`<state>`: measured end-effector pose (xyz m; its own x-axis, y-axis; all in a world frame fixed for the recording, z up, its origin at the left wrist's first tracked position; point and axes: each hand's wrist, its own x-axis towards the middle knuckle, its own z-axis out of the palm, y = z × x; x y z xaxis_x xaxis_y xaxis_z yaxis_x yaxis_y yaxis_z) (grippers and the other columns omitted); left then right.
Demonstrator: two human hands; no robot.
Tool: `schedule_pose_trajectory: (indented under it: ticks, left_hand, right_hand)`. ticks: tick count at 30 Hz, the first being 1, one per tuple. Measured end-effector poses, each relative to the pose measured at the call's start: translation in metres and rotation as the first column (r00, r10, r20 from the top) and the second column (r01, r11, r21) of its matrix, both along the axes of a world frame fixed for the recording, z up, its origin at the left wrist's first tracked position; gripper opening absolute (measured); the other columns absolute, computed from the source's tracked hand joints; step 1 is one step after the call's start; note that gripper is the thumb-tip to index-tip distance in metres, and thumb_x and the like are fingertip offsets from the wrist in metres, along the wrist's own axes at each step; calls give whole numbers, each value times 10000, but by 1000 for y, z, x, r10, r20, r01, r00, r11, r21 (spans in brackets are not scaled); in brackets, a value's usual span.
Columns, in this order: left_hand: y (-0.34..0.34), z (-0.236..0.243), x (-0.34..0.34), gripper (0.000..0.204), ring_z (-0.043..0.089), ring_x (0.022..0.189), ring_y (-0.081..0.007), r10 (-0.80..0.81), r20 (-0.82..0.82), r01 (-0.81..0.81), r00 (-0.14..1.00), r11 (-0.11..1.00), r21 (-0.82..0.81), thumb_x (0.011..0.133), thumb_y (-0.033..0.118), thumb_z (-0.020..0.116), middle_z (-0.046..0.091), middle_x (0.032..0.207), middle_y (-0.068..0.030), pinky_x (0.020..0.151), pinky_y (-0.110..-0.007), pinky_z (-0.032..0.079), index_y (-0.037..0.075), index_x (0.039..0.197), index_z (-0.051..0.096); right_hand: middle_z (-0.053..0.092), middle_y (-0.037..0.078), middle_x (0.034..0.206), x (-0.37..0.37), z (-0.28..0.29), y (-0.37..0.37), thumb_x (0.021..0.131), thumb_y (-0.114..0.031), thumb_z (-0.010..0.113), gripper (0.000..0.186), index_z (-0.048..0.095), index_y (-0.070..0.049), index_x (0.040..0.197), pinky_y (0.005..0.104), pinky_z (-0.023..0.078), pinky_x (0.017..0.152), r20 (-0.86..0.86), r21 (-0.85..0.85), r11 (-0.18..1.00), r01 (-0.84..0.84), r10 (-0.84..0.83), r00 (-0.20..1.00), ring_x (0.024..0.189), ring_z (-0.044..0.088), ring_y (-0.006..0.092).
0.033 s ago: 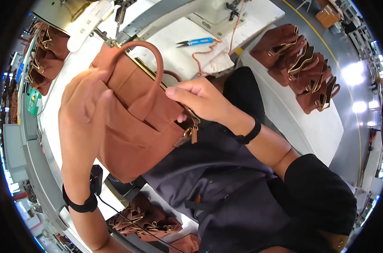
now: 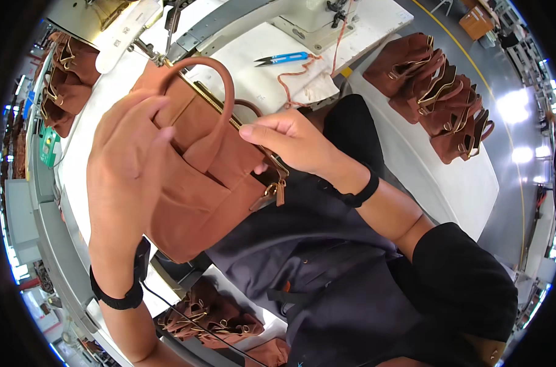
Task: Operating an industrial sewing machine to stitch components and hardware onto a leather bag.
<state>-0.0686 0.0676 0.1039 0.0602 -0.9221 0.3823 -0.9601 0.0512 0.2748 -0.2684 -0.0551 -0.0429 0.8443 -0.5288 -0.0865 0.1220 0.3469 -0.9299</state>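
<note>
Head view: finished-looking brown bags (image 2: 76, 92) lie at far left. Left hand (image 2: 122, 153) is in front of the main brown bag (image 2: 189, 217); its fingers are loosely curved, the thumb stands apart, and nothing shows between them. Contact with the bag cannot be confirmed. The main bag sits tilted between both hands, at the white table and against the dark apron (image 2: 278, 244).

Handling: the panels appear soft and pliable, the load light, the surface likely smooth and easily marked. Suitable grip points are the arched handle (image 2: 230, 92) and the firmer zipped top edge. Appearance: reddish-brown panels, stitched seams, gold-coloured zipper (image 2: 206, 95), small hanging tab (image 2: 281, 194).

Right hand (image 2: 296, 144) pinches the top edge between thumb and fingers. Blue snips (image 2: 284, 59) lie beyond it; more brown bags (image 2: 437, 92) stand at right.
</note>
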Motion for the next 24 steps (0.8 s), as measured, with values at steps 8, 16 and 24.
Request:
schedule_pose_trajectory:
  ticks: [8,16,24]
  left_hand:
    - [-32,-2,-39,294,573,1341,-316,-342,502,301,794,940,164,915,103,721,663,1373,-83,1177,-491,435,54,1204,708]
    - [-16,27,-51,334,592,1281,-348,-209,675,167,708,978,127,895,222,789,668,1231,-113,1222,-542,389,54,1171,703]
    - [31,-23,-73,431,582,1333,-300,-96,681,-19,725,987,160,856,369,853,706,1143,-71,1260,-571,296,77,1130,693]
  right_hand:
    - [701,-11,757,-12,11,3,1058,-279,701,315,748,3,925,244,471,631,-68,-348,929,-126,109,992,703,613,52]
    - [655,-1,677,-16,7,1,1055,-329,685,396,744,5,850,269,438,573,-50,-92,989,-114,110,993,601,545,55]
    - [731,66,763,-12,25,14,1006,-218,738,270,794,30,914,263,484,566,21,202,979,-40,36,999,600,602,80]
